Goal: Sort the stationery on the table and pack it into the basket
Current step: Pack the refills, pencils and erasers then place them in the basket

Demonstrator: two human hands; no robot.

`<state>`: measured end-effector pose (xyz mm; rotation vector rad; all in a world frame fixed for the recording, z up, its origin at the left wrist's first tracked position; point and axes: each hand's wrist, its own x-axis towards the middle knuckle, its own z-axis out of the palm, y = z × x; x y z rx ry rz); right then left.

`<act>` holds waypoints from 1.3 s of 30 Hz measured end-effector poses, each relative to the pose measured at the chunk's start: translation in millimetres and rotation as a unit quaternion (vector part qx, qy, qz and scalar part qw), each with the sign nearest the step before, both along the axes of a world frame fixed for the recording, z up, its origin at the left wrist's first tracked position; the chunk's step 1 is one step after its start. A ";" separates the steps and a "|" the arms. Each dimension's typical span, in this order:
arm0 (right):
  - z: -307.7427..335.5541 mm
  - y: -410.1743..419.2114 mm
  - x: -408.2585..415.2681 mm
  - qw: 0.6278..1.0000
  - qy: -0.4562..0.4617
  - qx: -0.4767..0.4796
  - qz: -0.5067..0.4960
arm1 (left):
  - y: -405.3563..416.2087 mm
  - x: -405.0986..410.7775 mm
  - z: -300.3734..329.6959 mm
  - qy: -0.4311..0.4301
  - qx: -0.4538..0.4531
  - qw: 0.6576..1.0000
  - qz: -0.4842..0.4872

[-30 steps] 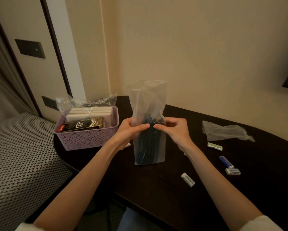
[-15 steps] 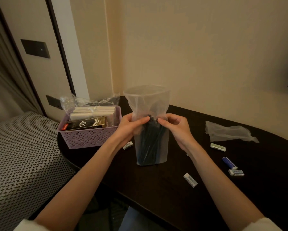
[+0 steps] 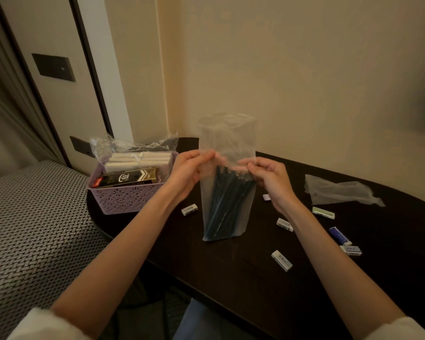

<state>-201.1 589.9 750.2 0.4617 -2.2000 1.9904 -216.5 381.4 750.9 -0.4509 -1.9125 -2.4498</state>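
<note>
Both hands pinching now: left hand [image 3: 190,171] and right hand [image 3: 268,177] nip the plastic bag [image 3: 227,153] above the dark pens [image 3: 227,204] standing below. Loose neck, so a slip could spill them before reaching the basket [image 3: 125,198] leftward.
</note>
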 end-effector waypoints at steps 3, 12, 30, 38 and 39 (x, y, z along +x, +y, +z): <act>1.2 1.2 0.1 1.000 0.002 -0.010 -0.007 | 2.4 2.4 5.1 0.019 -0.013 0.999 0.028; 30.4 -3.3 -10.7 0.998 0.057 -0.038 -0.008 | 12.9 1.2 27.1 0.064 -0.031 0.995 0.065; 18.2 14.1 -10.2 0.997 -0.003 0.014 0.079 | 14.1 6.4 59.8 0.110 0.022 0.992 0.062; 24.0 13.8 -2.7 0.996 -0.009 0.003 0.091 | 6.4 6.3 29.1 0.106 -0.121 0.985 0.066; 26.2 15.4 -3.1 0.995 -0.012 -0.001 0.100 | 4.5 5.8 26.2 0.112 -0.128 0.984 0.061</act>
